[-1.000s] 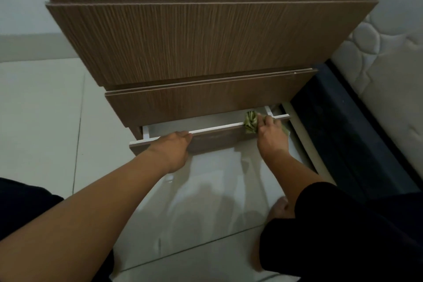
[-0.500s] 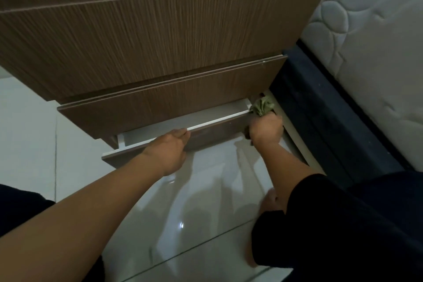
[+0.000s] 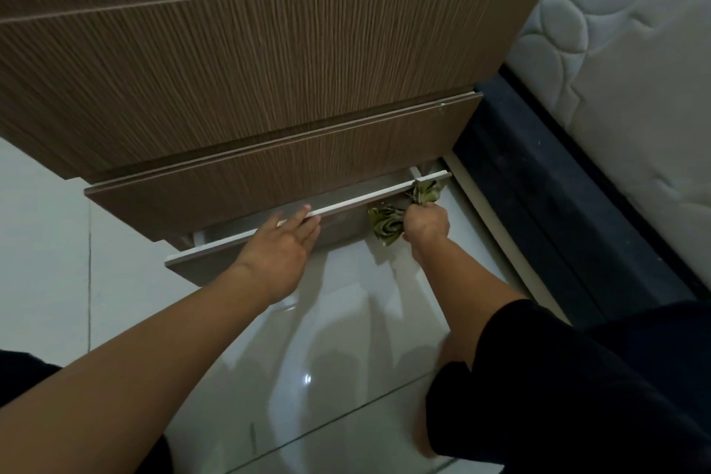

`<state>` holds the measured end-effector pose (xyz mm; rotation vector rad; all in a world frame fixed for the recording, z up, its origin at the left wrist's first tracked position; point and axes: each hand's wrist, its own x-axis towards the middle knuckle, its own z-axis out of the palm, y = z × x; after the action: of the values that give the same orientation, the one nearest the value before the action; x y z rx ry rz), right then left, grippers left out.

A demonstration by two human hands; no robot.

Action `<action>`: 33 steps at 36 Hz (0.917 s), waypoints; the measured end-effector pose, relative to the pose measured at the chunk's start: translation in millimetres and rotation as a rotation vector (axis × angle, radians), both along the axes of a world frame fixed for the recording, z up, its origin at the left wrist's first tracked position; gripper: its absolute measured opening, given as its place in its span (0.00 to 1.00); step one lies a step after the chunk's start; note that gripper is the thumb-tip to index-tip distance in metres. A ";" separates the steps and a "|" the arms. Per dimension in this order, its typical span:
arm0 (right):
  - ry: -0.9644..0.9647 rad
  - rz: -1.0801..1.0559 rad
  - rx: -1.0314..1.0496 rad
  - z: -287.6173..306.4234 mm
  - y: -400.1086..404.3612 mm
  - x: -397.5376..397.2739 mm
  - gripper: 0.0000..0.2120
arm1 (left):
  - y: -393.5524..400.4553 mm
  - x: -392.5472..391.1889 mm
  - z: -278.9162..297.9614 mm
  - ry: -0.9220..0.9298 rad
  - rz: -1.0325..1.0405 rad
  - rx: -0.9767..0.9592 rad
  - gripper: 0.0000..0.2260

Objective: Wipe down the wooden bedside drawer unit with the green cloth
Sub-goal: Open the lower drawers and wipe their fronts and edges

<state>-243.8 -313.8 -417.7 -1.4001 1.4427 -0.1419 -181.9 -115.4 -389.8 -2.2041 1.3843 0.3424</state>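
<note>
While the left hand (image 3: 282, 248) rests flat-fingered on the open bottom drawer (image 3: 346, 221), the right hand (image 3: 425, 225) grips the green cloth (image 3: 386, 225); pushing shut could trap cloth.

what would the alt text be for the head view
A person's right hand grips a crumpled green cloth against the front of the open bottom drawer of a brown wood-grain bedside drawer unit. The left hand rests straight fingers on the drawer's white top edge, above a glossy white tiled floor.

dim room, floor glare, soft blur
</note>
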 end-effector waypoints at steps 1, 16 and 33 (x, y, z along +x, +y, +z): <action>-0.010 0.002 0.009 0.6 -0.2 2.3 0.15 | 0.7 1.4 -0.7 -0.013 0.001 0.008 0.26; -0.033 -0.228 0.001 -10.0 -11.5 11.9 0.19 | 10.4 12.0 -7.2 0.103 0.207 -0.111 0.27; -0.277 -0.516 0.094 12.0 -31.0 36.5 0.21 | 24.2 15.3 -7.9 0.251 0.383 -0.208 0.28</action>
<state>-207.3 -344.8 -405.7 -0.8680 1.5222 -0.5667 -166.6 -91.2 -397.6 -2.6773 1.1532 0.6561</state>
